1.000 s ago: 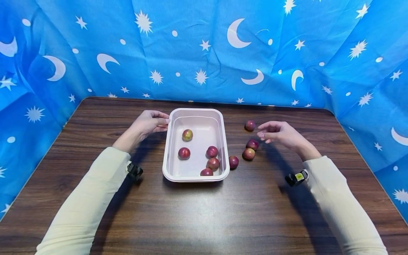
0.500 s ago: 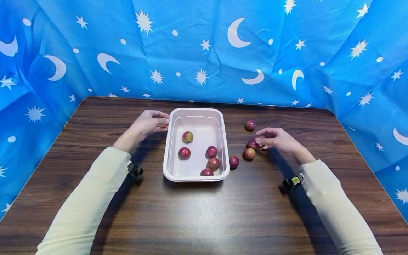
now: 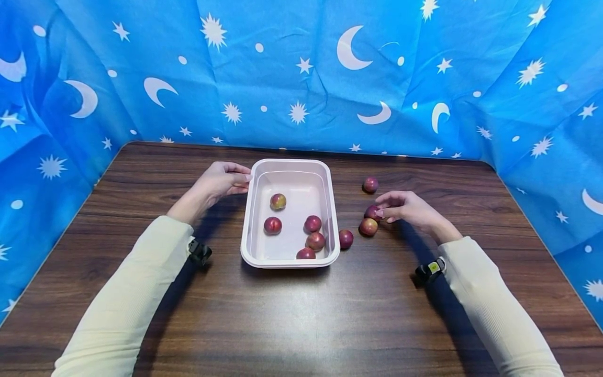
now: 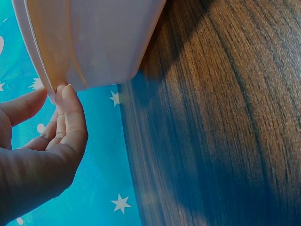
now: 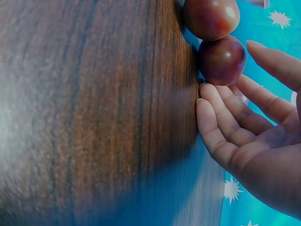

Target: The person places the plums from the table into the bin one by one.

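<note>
A white plastic tub (image 3: 289, 263) stands on the table with several red plums inside, among them a yellowish-red plum (image 3: 278, 201). At its left rim, my left hand (image 3: 221, 183) pinches the edge between thumb and fingers, as the left wrist view also shows of the hand (image 4: 51, 141). To the tub's right, my right hand (image 3: 407, 212) has its thumb and fingers round a dark red plum (image 3: 372, 212), partly hidden by the fingertips. In the right wrist view this plum (image 5: 222, 61) touches a lighter plum (image 5: 211, 18), with the right hand's (image 5: 258, 132) fingers curved beside it.
One plum (image 3: 346, 239) lies close against the tub's right side. Another plum (image 3: 370, 185) lies farther back on the dark wooden table (image 3: 301, 324). A blue cloth (image 3: 282, 68) with moons and stars hangs behind the table and along its sides.
My right hand has come down and left from beside the rear plum to the dark red plum, and has stayed almost still lately. The left hand keeps its place on the rim.
</note>
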{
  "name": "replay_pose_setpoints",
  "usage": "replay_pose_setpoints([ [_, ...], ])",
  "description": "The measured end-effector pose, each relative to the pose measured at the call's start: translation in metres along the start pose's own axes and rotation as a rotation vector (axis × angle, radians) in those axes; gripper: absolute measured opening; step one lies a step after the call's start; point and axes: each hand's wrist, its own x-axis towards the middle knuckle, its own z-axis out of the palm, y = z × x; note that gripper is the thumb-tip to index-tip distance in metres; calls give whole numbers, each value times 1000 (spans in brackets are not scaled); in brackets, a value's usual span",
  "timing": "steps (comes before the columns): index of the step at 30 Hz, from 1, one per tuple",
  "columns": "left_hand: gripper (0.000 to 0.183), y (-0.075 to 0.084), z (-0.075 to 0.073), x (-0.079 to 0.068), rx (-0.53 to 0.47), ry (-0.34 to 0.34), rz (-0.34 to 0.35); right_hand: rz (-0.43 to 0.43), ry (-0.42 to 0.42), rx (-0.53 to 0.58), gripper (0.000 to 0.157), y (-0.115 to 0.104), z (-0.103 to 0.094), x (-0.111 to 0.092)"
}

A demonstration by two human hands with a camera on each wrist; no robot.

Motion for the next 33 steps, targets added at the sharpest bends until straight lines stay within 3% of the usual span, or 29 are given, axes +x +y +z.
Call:
replay_pose_setpoints([
  [33,34,1,1,-3,20,16,-38,18,19,-58,36,0,-1,0],
])
